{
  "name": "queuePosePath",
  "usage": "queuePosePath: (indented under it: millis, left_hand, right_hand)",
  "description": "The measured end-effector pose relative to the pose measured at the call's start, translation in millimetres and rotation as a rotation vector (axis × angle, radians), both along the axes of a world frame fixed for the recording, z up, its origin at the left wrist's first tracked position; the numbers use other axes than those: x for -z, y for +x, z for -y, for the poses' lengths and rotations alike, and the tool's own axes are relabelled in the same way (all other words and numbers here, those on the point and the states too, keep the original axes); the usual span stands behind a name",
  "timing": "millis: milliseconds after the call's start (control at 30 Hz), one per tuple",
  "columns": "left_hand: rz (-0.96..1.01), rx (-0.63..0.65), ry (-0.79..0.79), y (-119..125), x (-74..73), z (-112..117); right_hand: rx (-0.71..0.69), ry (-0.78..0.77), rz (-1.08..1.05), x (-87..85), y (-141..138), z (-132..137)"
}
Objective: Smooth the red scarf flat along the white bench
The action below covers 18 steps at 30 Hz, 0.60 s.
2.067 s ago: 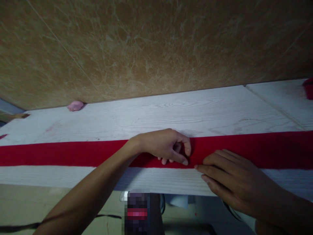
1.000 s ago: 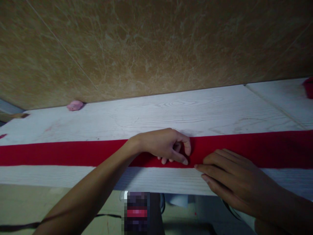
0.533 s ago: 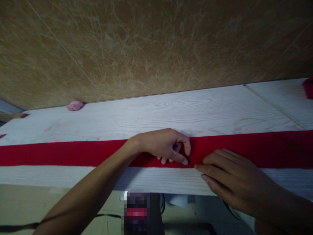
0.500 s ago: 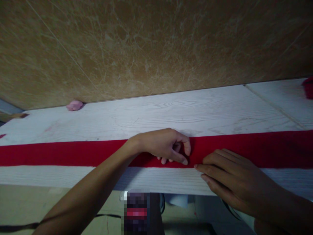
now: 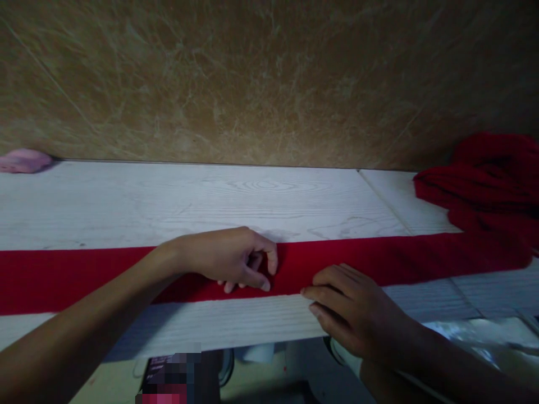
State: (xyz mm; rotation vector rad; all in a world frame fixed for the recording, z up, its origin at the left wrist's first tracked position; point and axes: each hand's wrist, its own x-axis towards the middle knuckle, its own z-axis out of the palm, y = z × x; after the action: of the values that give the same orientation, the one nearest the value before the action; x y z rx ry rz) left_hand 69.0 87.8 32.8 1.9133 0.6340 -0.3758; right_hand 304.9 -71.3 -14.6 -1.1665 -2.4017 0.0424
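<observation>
A long strip of red cloth (image 5: 295,264) lies flat along a white wood-grain board. My left hand (image 5: 236,261) rests on the strip near the middle of the view, index finger and thumb bent with a gap between them; its other fingers curl underneath, partly hidden. To its right, my right hand (image 5: 349,308) lies at the cloth's near edge with fingers stretched toward the left hand. Its fingertips touch the edge of the strip. Neither hand visibly grips the cloth. The strip runs right toward a crumpled heap of red cloth (image 5: 492,185).
A brown marbled wall (image 5: 252,84) rises behind the white board (image 5: 269,207). A pink lump (image 5: 26,161) sits against the wall at far left. The board's front edge runs below my hands, with a pixelated patch and floor items beneath.
My view has turned to the right, bringing the red heap into sight and shifting the pink lump to the left edge. Both hands keep nearly the same pose on the cloth.
</observation>
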Motion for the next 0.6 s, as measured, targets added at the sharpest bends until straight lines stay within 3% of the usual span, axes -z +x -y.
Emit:
queuePosePath:
  millis: [367,600]
  left_hand:
    - [-0.040,-0.028,0.012,2,-3.1,2]
    - [-0.072,-0.037,-0.005,4,-11.0,7]
  right_hand:
    - [0.104,-0.074,-0.156,-0.8,52,-1]
    - [0.144,0.002,-0.105,4.2,55,-1]
